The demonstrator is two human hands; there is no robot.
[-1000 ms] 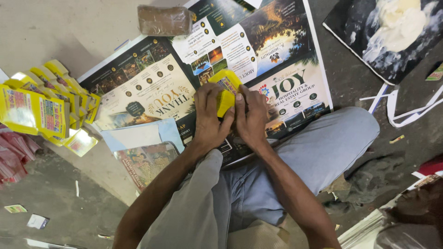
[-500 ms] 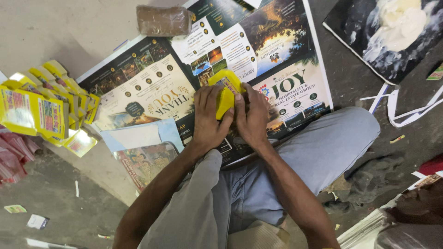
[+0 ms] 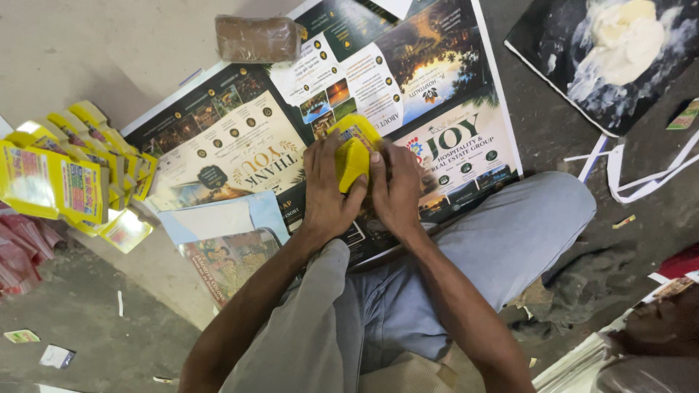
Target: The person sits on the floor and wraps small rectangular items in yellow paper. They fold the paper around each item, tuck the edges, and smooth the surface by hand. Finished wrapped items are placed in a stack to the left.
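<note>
Yellow packet [image 3: 352, 151] sits between both hands, above a large printed poster [image 3: 240, 145] spread on the floor. Its long axis runs from about 11 o'clock down to 5 o'clock; the free upper end points toward 11 o'clock, away from the person, and the lower end is hidden behind the fingers.

Left hand [image 3: 328, 193] is closed around the packet's left and lower side — the thumb lies across the yellow face. Right hand [image 3: 397, 188] is closed against the packet's right edge, fingertips touching it; what lies under this palm cannot be seen. The packet thus lies at 1 o'clock from the left hand and at 10 o'clock from the right hand, touching both.

A row of similar yellow packets [image 3: 65, 175] stands at 9 o'clock, well apart from the hands, on the poster's left edge. A brown wrapped block [image 3: 256, 38] lies at 11 o'clock, on the poster's top edge. A dark board with white paste [image 3: 604, 58] lies at 2 o'clock — clear of the poster.
</note>
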